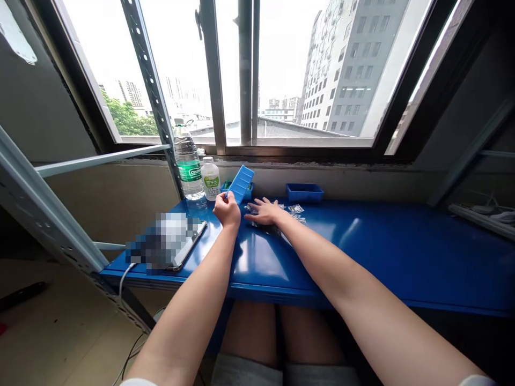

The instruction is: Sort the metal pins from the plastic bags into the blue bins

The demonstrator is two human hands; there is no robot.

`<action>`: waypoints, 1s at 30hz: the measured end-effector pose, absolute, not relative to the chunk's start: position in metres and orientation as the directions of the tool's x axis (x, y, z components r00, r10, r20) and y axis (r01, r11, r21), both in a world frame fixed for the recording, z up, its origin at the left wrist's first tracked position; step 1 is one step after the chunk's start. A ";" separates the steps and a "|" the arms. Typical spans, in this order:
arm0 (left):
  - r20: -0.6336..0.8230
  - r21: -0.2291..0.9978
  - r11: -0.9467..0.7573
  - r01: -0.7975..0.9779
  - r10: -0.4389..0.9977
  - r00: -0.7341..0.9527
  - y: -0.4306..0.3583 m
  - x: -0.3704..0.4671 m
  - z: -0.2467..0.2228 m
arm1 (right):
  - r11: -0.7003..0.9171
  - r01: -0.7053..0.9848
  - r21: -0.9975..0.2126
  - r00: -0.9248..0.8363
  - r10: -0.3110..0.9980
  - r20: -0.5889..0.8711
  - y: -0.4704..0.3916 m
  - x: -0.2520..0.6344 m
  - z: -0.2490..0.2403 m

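My left hand [227, 209] is closed round the near end of a small blue plastic bin [242, 181], raised above the tabletop and tilted. Its ridged surface faces me. My right hand [264, 211] lies with fingers spread over a group of small clear plastic packets [296, 209] on the blue table [362, 241]. Some packets show past the fingers to the right; others are hidden under the palm. Behind the raised bin stands another blue bin [250, 191] with something green in it, partly covered.
A third blue bin [304, 192] sits against the wall. At the back left stand a large water bottle [189, 166] and a white bottle [211, 179]. A tablet-like device [189, 246] with a cable lies left, beside a metal shelf post [52, 214].
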State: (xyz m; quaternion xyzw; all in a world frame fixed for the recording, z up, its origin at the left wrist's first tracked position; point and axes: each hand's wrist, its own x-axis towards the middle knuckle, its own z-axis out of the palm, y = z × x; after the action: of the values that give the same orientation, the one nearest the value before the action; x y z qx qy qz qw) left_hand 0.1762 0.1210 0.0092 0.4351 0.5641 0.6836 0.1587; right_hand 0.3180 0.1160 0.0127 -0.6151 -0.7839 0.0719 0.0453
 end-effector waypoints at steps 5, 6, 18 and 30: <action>0.422 0.906 -0.309 0.291 0.728 -0.541 0.119 0.175 0.011 | 0.196 0.976 -0.098 -0.200 0.979 -0.033 0.119 0.324 0.003; 0.423 0.905 -0.308 0.295 0.732 -0.534 0.118 0.175 0.011 | 0.158 0.983 -0.089 -0.161 0.986 -0.032 0.118 0.331 0.003; 0.515 0.846 -0.400 0.352 0.784 -0.346 0.110 0.183 0.009 | -0.009 0.974 -0.225 -0.004 0.998 -0.056 0.083 0.411 0.004; 0.626 0.669 -0.612 0.422 0.770 0.124 0.113 0.197 -0.003 | 0.489 0.752 -0.441 -0.495 0.862 0.112 0.046 0.366 0.014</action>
State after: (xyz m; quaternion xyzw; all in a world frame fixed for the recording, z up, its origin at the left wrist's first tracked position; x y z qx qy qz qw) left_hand 0.1965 0.1130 -0.0029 0.7308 0.4077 0.5215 0.1666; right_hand 0.3660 0.0456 0.0140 -0.4760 -0.8477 0.1696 0.1614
